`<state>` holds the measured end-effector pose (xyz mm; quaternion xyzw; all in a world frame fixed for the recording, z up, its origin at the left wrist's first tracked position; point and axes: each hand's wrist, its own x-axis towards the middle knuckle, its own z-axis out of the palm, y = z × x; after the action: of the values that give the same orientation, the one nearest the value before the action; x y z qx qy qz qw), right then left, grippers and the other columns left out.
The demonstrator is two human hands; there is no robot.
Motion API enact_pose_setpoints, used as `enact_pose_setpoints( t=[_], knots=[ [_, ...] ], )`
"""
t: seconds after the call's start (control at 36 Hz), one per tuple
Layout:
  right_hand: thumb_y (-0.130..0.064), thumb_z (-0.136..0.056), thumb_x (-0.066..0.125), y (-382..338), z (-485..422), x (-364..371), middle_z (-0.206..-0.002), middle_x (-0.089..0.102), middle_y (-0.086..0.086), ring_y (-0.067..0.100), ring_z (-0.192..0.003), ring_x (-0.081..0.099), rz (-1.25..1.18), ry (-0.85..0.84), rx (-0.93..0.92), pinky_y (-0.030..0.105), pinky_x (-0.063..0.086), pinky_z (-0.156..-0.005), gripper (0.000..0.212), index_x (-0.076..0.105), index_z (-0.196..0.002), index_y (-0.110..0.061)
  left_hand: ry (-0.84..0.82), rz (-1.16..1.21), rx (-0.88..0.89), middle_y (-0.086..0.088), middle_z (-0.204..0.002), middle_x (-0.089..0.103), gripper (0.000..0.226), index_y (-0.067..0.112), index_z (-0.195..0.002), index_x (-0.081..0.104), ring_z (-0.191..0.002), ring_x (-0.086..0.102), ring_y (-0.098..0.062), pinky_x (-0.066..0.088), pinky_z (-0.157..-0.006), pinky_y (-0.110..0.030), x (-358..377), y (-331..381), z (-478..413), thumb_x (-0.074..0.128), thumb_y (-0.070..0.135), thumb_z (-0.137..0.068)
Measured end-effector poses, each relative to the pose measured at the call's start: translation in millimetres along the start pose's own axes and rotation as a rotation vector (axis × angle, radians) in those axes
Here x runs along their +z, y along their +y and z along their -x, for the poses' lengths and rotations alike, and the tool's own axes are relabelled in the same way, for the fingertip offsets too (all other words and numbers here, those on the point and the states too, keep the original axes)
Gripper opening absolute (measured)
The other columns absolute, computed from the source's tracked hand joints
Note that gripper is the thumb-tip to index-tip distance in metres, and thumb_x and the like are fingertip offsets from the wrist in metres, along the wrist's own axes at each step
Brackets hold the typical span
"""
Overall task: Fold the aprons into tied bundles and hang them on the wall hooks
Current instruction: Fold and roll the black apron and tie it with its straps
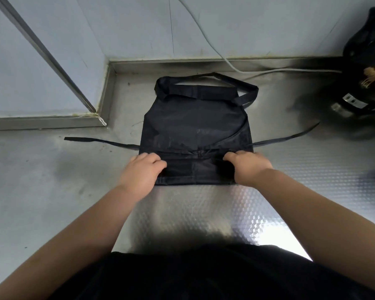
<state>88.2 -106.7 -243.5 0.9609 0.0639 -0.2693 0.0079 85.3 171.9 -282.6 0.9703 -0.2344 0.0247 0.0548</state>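
Both hands (139, 173) (250, 166), fingers (158, 163) curled round apron (195, 120)

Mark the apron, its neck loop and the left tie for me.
apron (193, 124): head view, middle of the flat panel.
neck loop (195, 76): head view, far stretch of strap.
left tie (100, 141): head view, midway along the strap.

Black top (193, 278) on the torso (plain cloth); forearms (91, 224) bare.
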Motion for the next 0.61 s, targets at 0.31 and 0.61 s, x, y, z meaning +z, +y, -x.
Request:
enact_pose_setpoints(
  t=[0.31,0.61],
  knots=[
    [-0.037,-0.102,0.032,5.3,-0.3,4.2,-0.095,0.059,0.007,0.028,-0.096,0.055,-0.170,-0.041,0.047,0.032,0.040,-0.075,0.034,0.051,-0.088,-0.012,-0.329,0.065,-0.138,0.007,-0.139,0.039,0.091,0.033,-0.145,0.031,-0.129,0.035,-0.019,0.029,-0.102,-0.036,-9.7,11.8,10.6,0.014,0.077,-0.067],
    [-0.005,-0.092,0.048,2.5,11.4,10.4,-0.133,0.041,0.007,0.027,-0.116,0.048,-0.125,-0.037,0.006,0.036,0.047,-0.090,0.042,0.045,-0.130,-0.022,-0.418,-0.005,-0.061,0.007,-0.151,0.022,0.102,0.037,-0.149,0.018,-0.139,0.021,-0.014,0.002,-0.116,-0.034,-5.2,7.5,13.5,0.015,0.083,-0.058]
  ],
)
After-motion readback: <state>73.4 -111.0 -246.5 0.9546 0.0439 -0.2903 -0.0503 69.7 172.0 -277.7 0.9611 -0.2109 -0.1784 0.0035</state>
